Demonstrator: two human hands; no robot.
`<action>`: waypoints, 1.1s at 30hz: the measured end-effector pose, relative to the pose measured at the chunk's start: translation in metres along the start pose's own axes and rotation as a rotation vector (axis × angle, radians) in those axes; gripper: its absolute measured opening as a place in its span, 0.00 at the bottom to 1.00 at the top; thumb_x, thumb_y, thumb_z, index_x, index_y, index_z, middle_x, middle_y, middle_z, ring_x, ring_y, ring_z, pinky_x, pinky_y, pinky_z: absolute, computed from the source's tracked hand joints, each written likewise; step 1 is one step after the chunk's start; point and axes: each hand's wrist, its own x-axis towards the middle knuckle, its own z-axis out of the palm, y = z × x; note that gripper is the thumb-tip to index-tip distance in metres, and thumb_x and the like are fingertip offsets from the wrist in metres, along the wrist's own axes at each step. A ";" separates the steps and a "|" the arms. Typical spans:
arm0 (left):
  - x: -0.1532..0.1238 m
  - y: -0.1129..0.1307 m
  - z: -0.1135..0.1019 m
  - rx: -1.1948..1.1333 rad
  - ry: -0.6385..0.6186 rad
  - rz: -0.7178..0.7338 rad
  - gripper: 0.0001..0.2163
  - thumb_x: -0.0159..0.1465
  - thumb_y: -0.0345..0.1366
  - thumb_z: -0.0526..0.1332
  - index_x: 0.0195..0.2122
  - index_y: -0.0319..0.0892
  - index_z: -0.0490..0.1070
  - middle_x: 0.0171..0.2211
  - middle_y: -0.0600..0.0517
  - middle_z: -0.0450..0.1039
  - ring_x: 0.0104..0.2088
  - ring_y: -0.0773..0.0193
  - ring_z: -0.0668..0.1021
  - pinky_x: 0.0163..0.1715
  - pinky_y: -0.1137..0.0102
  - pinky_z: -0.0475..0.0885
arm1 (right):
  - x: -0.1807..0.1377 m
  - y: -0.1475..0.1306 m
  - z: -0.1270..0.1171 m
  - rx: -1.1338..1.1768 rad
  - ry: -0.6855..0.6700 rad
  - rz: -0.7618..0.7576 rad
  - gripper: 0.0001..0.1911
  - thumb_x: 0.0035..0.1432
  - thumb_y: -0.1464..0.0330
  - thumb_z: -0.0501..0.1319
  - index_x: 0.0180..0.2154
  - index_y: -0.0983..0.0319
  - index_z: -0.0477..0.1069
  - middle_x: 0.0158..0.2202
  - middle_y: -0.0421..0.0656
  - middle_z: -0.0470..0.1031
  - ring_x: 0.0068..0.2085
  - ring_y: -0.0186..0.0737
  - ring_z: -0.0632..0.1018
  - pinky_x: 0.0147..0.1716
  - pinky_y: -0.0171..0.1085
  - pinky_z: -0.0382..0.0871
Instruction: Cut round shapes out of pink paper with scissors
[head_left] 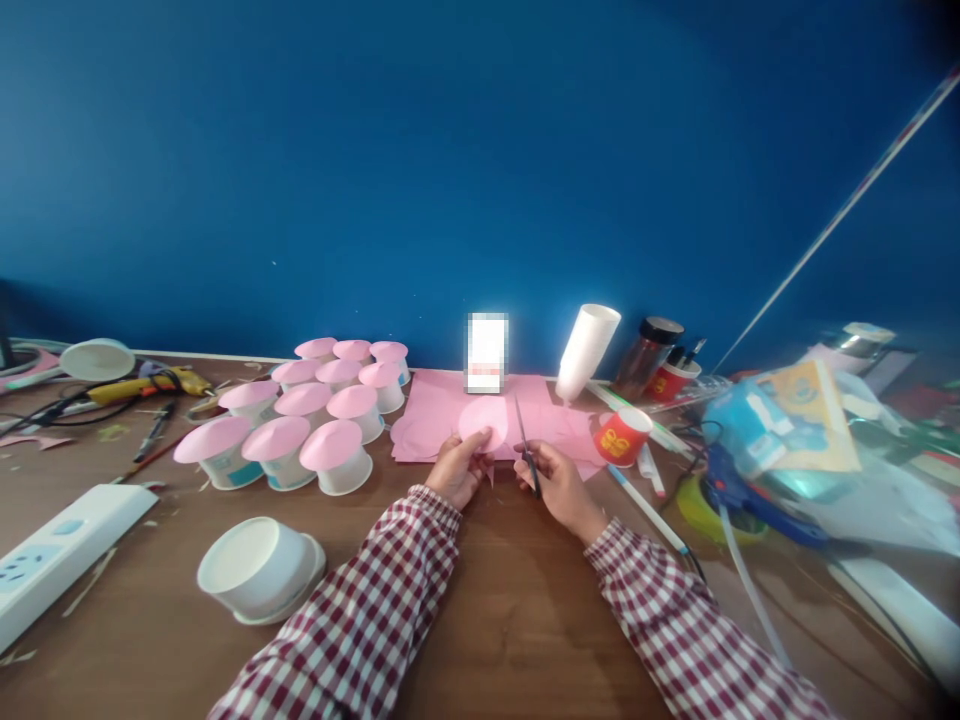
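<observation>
My left hand point(459, 468) pinches a round pink paper disc point(484, 421) and holds it up over the wooden table point(495, 600). My right hand point(556, 484) grips a pair of scissors point(525, 445), blades pointing up, just right of the disc. Pink paper sheets point(442, 405) lie flat behind both hands. Both sleeves are red-and-white checked.
Several upturned white cups topped with pink paper cones point(304, 425) stand at the left. A bare upturned white cup point(259, 568) sits nearer me, a power strip point(56, 550) at far left. A red paper cup point(621, 436), a stack of white cups point(586, 350), jars and a glue gun point(742, 490) crowd the right.
</observation>
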 end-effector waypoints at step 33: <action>-0.002 0.000 0.001 0.053 -0.022 0.003 0.07 0.52 0.28 0.66 0.32 0.34 0.71 0.27 0.51 0.72 0.22 0.73 0.72 0.20 0.79 0.69 | 0.000 -0.004 0.001 -0.007 -0.016 0.011 0.18 0.53 0.58 0.63 0.42 0.62 0.67 0.25 0.38 0.68 0.26 0.34 0.70 0.27 0.35 0.68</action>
